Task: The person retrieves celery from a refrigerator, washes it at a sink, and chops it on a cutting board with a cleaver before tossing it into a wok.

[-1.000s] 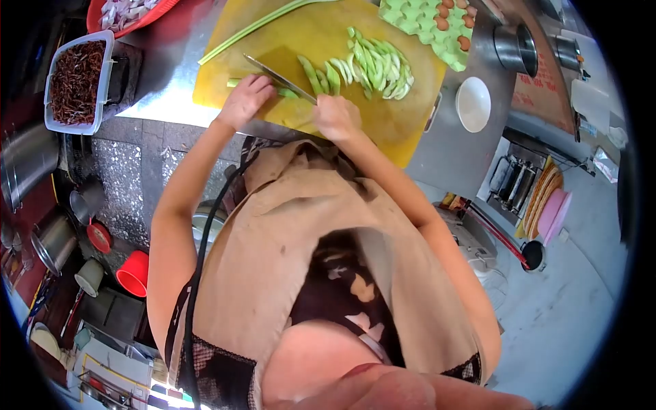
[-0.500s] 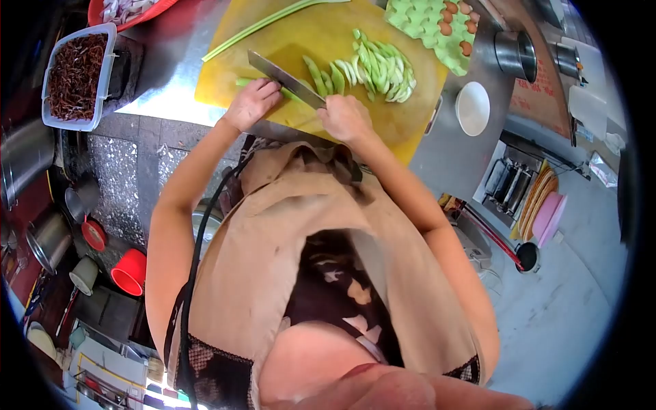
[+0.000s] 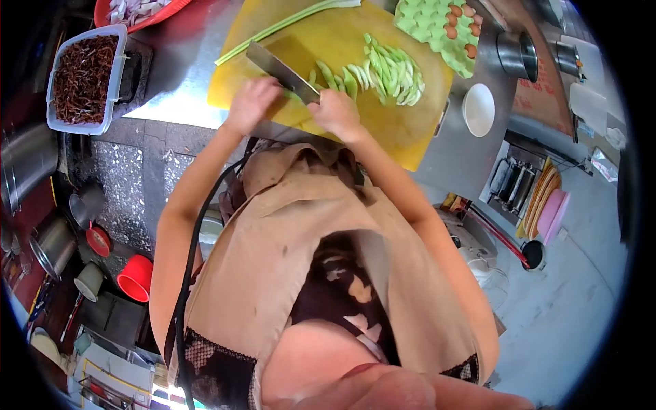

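My right hand (image 3: pixel 337 115) is closed around the handle of a cleaver (image 3: pixel 279 72), its wide blade slanting up and left over the yellow cutting board (image 3: pixel 410 147). On the blade's left side, my left hand (image 3: pixel 253 102) has its fingers curled down, slightly blurred, on a green stalk (image 3: pixel 292 98) that is mostly hidden. Just right of the blade lie several freshly cut slanted green pieces (image 3: pixel 339 80). Farther right is a heap of pale green slices (image 3: pixel 398 72). Long thin green stalks (image 3: pixel 287 29) rest along the board's far left part.
A green egg tray (image 3: pixel 437 34) with several brown eggs (image 3: pixel 452 32) touches the board's far right corner. A white bowl (image 3: pixel 478 110) and a metal pot (image 3: pixel 517 55) stand right. At left are a plastic tub (image 3: pixel 85 78) of dark reddish-brown strips and a red basket (image 3: pixel 154 17).
The whole view has shifted slightly, so board and tubs sit a little farther right. The cleaver and my right hand have moved slightly left across the board, nearer my left hand.
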`<state>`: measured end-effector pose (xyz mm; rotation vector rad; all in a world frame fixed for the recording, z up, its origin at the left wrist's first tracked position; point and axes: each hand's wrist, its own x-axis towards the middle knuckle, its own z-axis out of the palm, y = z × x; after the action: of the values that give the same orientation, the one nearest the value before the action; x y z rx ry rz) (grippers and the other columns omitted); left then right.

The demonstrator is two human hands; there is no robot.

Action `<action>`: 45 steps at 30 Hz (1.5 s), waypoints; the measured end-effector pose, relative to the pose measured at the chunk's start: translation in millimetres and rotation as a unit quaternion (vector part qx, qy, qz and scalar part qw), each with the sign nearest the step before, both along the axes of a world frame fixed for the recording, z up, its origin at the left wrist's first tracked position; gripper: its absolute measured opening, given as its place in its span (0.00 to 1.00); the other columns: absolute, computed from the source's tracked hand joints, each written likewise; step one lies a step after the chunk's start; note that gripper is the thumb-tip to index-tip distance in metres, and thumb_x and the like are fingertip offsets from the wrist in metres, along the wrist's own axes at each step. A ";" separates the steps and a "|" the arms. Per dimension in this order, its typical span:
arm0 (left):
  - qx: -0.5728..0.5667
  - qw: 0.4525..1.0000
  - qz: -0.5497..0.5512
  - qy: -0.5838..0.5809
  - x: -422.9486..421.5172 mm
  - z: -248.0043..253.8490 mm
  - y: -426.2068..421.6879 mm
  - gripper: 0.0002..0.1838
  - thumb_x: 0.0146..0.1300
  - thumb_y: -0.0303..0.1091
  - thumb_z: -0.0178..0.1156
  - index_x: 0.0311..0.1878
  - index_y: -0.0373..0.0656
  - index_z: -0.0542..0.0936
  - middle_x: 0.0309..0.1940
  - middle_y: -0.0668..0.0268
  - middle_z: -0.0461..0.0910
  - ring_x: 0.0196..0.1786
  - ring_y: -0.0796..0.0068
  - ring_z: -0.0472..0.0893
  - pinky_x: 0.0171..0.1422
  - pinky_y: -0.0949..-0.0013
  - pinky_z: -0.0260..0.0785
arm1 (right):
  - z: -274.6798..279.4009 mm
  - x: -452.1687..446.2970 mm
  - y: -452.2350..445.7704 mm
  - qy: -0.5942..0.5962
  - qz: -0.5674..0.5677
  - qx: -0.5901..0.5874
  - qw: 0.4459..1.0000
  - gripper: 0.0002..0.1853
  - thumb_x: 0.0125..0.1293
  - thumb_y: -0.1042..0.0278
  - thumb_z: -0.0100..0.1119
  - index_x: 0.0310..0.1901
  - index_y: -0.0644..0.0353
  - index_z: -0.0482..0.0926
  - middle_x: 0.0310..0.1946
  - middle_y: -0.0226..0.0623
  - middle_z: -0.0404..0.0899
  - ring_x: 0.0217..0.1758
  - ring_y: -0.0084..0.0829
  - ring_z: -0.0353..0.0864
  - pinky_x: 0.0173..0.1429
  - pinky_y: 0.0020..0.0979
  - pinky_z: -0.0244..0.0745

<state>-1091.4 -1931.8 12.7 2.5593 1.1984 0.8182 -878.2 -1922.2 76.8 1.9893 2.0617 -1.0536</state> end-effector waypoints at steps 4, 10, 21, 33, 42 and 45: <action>-0.033 0.999 0.011 -0.008 -16.1 1.4 9.0 0.09 0.52 0.30 0.58 0.39 0.47 0.77 0.43 0.66 0.75 0.47 0.62 0.74 0.51 0.64 0.69 | 9.1 -4.2 -5.6 -0.011 -0.005 0.000 1.000 0.11 0.57 0.62 0.59 0.33 0.62 0.80 0.33 0.53 0.81 0.39 0.53 0.81 0.44 0.47 0.76; -0.005 0.996 -0.070 0.057 -18.7 2.9 18.0 0.09 0.53 0.30 0.55 0.39 0.45 0.77 0.43 0.66 0.74 0.46 0.64 0.74 0.49 0.65 0.69 | 44.7 -0.6 -15.1 -0.058 0.027 0.003 0.998 0.08 0.55 0.67 0.56 0.32 0.62 0.80 0.34 0.52 0.81 0.39 0.52 0.82 0.43 0.47 0.77; 0.016 0.997 -0.063 0.038 -22.5 -6.8 15.1 0.10 0.53 0.30 0.55 0.39 0.44 0.77 0.44 0.66 0.75 0.47 0.65 0.74 0.50 0.66 0.70 | 31.9 -10.0 -6.1 -0.054 0.034 -0.031 0.997 0.14 0.61 0.59 0.55 0.35 0.63 0.79 0.34 0.56 0.80 0.40 0.55 0.80 0.45 0.49 0.75; -0.001 0.996 -0.084 0.010 -23.3 -6.3 14.3 0.12 0.52 0.28 0.55 0.42 0.43 0.77 0.45 0.64 0.75 0.49 0.62 0.74 0.52 0.65 0.71 | -5.7 -25.6 -1.9 0.009 -0.003 -0.028 1.000 0.13 0.57 0.61 0.59 0.34 0.65 0.80 0.34 0.56 0.80 0.40 0.57 0.80 0.45 0.49 0.75; -0.031 0.999 -0.018 -0.015 -38.8 -18.8 11.4 0.14 0.53 0.26 0.54 0.45 0.42 0.75 0.44 0.60 0.75 0.47 0.60 0.76 0.50 0.64 0.72 | 18.2 -31.0 -3.4 -0.016 0.026 0.011 0.999 0.12 0.59 0.62 0.57 0.33 0.64 0.80 0.33 0.55 0.80 0.39 0.55 0.81 0.43 0.49 0.75; -0.024 0.998 -0.047 -0.015 -38.2 -15.5 15.1 0.14 0.53 0.26 0.54 0.45 0.41 0.75 0.41 0.59 0.76 0.44 0.59 0.77 0.49 0.65 0.72 | 38.6 -27.8 -7.2 -0.031 0.012 -0.015 0.999 0.13 0.60 0.62 0.56 0.35 0.65 0.78 0.32 0.57 0.79 0.39 0.57 0.79 0.44 0.50 0.73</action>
<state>-1129.6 -1916.8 -2.8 2.5341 1.0665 0.7941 -906.1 -1929.4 115.4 1.9531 2.0214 -1.0004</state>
